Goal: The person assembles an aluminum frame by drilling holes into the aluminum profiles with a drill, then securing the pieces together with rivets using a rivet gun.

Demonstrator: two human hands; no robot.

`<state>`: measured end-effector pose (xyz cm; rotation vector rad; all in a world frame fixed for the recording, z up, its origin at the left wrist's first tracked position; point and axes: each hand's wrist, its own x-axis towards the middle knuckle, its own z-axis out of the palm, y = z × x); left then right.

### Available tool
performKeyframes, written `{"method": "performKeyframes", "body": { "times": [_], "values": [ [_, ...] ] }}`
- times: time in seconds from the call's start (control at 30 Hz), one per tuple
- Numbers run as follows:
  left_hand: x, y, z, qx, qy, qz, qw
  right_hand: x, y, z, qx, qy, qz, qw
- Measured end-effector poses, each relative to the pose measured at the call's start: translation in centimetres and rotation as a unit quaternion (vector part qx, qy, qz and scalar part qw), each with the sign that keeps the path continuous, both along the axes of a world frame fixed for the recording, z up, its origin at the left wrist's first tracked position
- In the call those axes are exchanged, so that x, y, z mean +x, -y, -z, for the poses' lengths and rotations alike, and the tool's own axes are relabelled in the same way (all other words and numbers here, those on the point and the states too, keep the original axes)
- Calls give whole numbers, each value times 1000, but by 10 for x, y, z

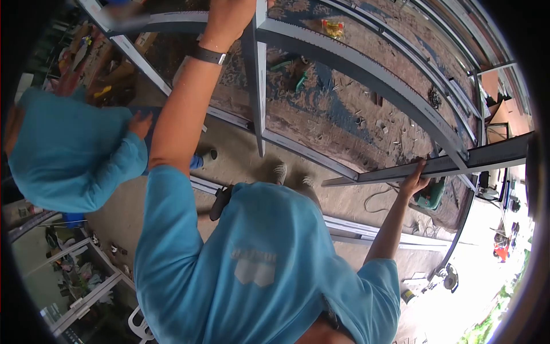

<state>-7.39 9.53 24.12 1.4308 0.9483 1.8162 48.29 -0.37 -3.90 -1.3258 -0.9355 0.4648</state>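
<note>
Left hand (229,17) clamped round the upright bar (256,86) of the curved frame (366,69); right hand (413,182) open-fingered, propping the cross bar (458,163) below that frame. Seemingly lined up, not yet fastened.

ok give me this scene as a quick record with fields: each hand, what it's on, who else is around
left hand: closed around the upright bar, partly cut off by the top edge
left wrist: dark wristband
right hand: open, fingers against the lower edge of the grey beam
frame: curved rail runs between the two bars
other person: blue top, at the left, below the frame
floor: green tool near the right hand, kind unclear
</note>
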Motion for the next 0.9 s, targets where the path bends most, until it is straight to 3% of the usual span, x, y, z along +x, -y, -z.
{"method": "performKeyframes", "body": {
  "times": [0.1, 0.2, 0.3, 0.37, 0.4, 0.43, 0.47, 0.53, 0.6, 0.67, 0.73, 0.83, 0.9],
  "values": [
    [-1, -1, 4, 16, -52, 5, 998, -9, 2, 7, 7, 63, 39, 997],
    [12, -1, 13, 50, -43, 3, 998, -13, 7, 10, 20, 48, 57, 997],
    [18, 8, 14, 38, -84, 24, 995, 7, 16, 18, -38, 69, 42, 996],
    [17, 2, 13, 67, -113, 53, 990, -2, 28, -4, -37, 150, 72, 985],
    [15, -2, 13, 90, -129, 73, 985, -24, 43, -26, 15, 111, 56, 992],
    [17, 6, 4, 66, -154, 62, 984, -47, 57, -50, -5, 185, 153, 971],
    [19, 15, -4, 41, -177, 48, 982, -58, 66, -62, 66, 268, 158, 948],
    [7, 9, 5, 28, -218, 57, 974, -105, 65, -119, 175, 308, 48, 934],
    [2, -6, 24, 70, -293, 37, 953, -164, 54, -187, 189, 359, -135, 904],
    [2, -4, 19, 10, -263, 119, 957, -219, 32, -263, 133, 454, -255, 843],
    [-15, 3, 10, 30, -439, 110, 891, -256, -6, -284, 154, 448, -324, 819],
    [-30, 14, 5, 37, -513, 108, 851, -294, -50, -291, 118, 463, -376, 794],
    [-31, 15, 6, -32, -508, 161, 846, -313, -70, -286, 49, 434, -431, 790]
  ]
}}
